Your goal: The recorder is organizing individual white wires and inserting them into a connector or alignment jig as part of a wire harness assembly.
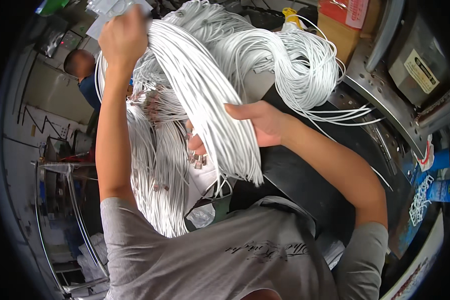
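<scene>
A thick bundle of white cables (200, 80) stretches between my two hands, its cut-looking ends hanging at the lower right. High at the upper left, my left hand (122, 42) is closed around the bundle's upper end. My right hand (260, 122) grips it lower down, thumb across the top and fingertips showing on the far side; the palm is partly hidden by the cables. Beneath and to the left hang more white cables (157, 145) with small metallic connectors (155, 105) at their ends. A looped coil of white cables (305, 70) lies to the right.
A perforated metal machine frame (385, 95) stands at the right, near a cardboard box (335, 42) and blue containers (441, 191). At the left are a metal rack (67, 167) and another person (87, 82). A clear plastic bag (202, 216) lies close to my body.
</scene>
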Tool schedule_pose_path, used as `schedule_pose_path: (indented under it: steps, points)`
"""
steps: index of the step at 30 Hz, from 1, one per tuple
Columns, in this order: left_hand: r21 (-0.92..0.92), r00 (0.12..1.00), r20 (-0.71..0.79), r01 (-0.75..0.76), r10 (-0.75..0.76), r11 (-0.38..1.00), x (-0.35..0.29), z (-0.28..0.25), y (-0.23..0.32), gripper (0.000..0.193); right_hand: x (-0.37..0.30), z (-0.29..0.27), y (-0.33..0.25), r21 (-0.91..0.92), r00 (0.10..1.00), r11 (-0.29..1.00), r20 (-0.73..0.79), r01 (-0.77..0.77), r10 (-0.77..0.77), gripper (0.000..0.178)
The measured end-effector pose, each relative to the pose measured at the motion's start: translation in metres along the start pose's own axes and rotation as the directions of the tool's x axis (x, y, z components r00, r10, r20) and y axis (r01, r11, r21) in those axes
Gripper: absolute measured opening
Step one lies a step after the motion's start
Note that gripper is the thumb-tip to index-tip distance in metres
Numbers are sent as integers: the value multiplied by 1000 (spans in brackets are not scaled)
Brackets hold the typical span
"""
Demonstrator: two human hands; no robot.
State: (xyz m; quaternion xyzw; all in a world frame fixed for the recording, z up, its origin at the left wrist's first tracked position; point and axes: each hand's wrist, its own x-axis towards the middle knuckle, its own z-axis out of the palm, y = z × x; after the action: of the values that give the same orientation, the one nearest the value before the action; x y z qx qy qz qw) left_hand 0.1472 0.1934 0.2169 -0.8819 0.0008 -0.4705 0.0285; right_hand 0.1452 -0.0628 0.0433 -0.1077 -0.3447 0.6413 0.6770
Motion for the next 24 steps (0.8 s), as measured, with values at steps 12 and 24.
schedule_pose_path:
  steps: [12,24]
  points:
    - [-78,894,440,127,-81,989,-86,71,73,58,-273,125,2,-224,567,888,-822,-401,49,57]
    - [-192,871,456,-104,183,976,-153,91,143,54,-314,168,-13,-197,70,400,-948,-895,-310,28]
